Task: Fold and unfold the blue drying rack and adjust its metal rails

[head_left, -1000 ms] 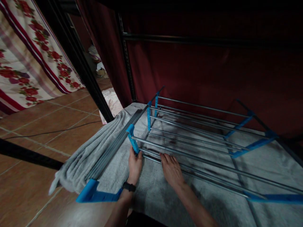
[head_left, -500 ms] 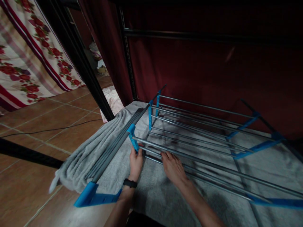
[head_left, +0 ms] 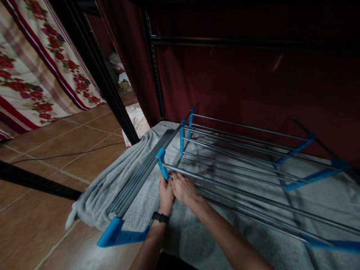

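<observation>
Hanging at far left: one floral curtain [head_left: 36, 67], falling in folds above a tiled floor [head_left: 45, 183]. One black cable [head_left: 70, 153] is crossing the tiles. One grey blanket [head_left: 104, 183] is lying bunched in folds along its left edge. One black post [head_left: 112, 90] is leaning in view behind it. One blue end piece [head_left: 123, 237] is capping the near end of a bundle of grey rods [head_left: 137, 180], which is lying on the blanket. One blue bracket [head_left: 164, 170] is standing beside the rods, at the rack's near left corner. Left hand [head_left: 166, 193], black band at wrist: is grasping the bracket's lower end. Right hand [head_left: 182, 187]: is curling its fingers at the lower rod, just beside the left; cannot tell whether they are closing around it. One rack [head_left: 233, 188] of metal rods is resting on the blanket, extending rightward. One maroon curtain [head_left: 239, 82] is hanging behind.
</observation>
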The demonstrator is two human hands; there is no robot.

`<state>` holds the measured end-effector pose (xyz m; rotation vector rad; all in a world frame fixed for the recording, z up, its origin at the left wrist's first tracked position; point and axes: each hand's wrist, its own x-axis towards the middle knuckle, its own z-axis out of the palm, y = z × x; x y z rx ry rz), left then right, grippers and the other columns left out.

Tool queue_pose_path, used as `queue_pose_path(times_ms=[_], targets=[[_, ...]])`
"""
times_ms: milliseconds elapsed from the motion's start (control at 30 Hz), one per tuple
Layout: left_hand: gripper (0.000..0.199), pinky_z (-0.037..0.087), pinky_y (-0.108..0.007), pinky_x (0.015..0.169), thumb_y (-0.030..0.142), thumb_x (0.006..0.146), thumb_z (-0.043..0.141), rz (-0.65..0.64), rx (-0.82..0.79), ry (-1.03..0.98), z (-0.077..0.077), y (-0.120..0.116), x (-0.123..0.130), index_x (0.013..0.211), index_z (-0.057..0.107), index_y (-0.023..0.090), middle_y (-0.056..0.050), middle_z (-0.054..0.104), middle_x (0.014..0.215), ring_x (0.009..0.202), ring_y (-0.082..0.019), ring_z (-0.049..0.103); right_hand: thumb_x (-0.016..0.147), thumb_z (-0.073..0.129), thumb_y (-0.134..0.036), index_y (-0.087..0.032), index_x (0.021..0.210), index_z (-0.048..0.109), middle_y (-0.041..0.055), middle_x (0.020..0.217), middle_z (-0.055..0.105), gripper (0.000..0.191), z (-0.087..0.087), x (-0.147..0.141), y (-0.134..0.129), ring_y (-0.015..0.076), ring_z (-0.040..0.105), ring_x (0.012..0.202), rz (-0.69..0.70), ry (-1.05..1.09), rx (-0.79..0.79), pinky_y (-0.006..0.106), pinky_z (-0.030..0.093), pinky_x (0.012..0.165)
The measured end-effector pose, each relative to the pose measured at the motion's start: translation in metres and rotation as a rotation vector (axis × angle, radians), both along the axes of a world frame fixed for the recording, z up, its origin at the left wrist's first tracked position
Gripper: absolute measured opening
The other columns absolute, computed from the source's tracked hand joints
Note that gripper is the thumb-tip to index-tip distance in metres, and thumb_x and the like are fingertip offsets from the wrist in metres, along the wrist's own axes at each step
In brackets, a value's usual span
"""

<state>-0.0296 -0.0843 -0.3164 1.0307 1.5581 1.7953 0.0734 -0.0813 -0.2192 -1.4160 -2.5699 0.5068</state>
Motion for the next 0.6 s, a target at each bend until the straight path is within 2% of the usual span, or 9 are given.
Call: queue_pose_path(times_ms=[100, 233, 433, 600], targets=[[0.031, 0.053, -0.033, 0.084, 0.031, 0.08, 0.062, -0.038, 0.0, -0.02, -0.005, -0.002, -0.002, 0.108, 0.062, 0.018, -0.004, 0.071, 0.093, 0.085, -0.019, 0.065, 0.1, 0.04, -0.027, -0.018, 0.13, 0.055, 0.013, 0.125, 0.067, 0.035, 0.0, -0.01, 0.006, 0.0222, 0.064, 0.113, -0.031, -0.002, -0.05, 0.036, 0.049, 0.097], [0.036, 0.053, -0.034, 0.08, 0.034, 0.08, 0.062, -0.055, 0.004, 0.002, -0.01, -0.002, -0.003, 0.113, 0.059, 0.019, -0.003, 0.069, 0.09, 0.081, -0.02, 0.064, 0.099, 0.045, -0.041, -0.018, 0.132, 0.055, 0.0128, 0.126, 0.068, 0.041, 0.0, -0.011, 0.011, 0.0237, 0.063, 0.116, -0.041, 0.012, -0.056, 0.036, 0.048, 0.1], [0.027, 0.052, -0.032, 0.08, 0.032, 0.081, 0.06, -0.024, 0.001, 0.041, -0.009, 0.0, -0.002, 0.106, 0.059, 0.02, -0.003, 0.068, 0.091, 0.082, -0.018, 0.063, 0.103, 0.041, -0.043, -0.024, 0.139, 0.052, 0.0092, 0.127, 0.068, 0.043, -0.001, -0.01, 0.018, 0.0221, 0.065, 0.115, 0.051, -0.053, -0.029, 0.034, 0.049, 0.097], [0.026, 0.051, -0.029, 0.073, 0.032, 0.082, 0.06, -0.017, -0.025, 0.033, -0.009, 0.0, -0.001, 0.104, 0.059, 0.02, -0.001, 0.065, 0.085, 0.076, -0.017, 0.061, 0.103, 0.041, -0.043, -0.025, 0.134, 0.056, 0.0085, 0.119, 0.072, 0.039, -0.001, -0.01, 0.016, 0.0216, 0.068, 0.109, 0.026, -0.1, -0.01, 0.033, 0.051, 0.093]])
